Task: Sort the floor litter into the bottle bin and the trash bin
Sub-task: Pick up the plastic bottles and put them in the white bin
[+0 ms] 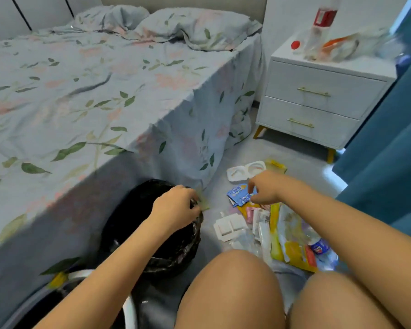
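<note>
A bin lined with a black bag [133,217] stands on the floor by the bed. My left hand [176,207] is curled over its right rim, gripping the bag's edge and a pale green scrap [203,203]. My right hand [266,188] reaches into the litter pile and pinches a blue snack wrapper [239,194]. The pile holds white plastic trays [246,170], a white blister tray [228,226], yellow packaging [292,248] and a small clear bottle with a blue label [318,246].
A second bin with a white rim [131,309] sits at the bottom left. The floral bed [93,91] fills the left. A white nightstand [318,100] with a bottle [323,22] and wrappers stands far right, beside a teal curtain [389,138]. My knees [235,293] are at the bottom.
</note>
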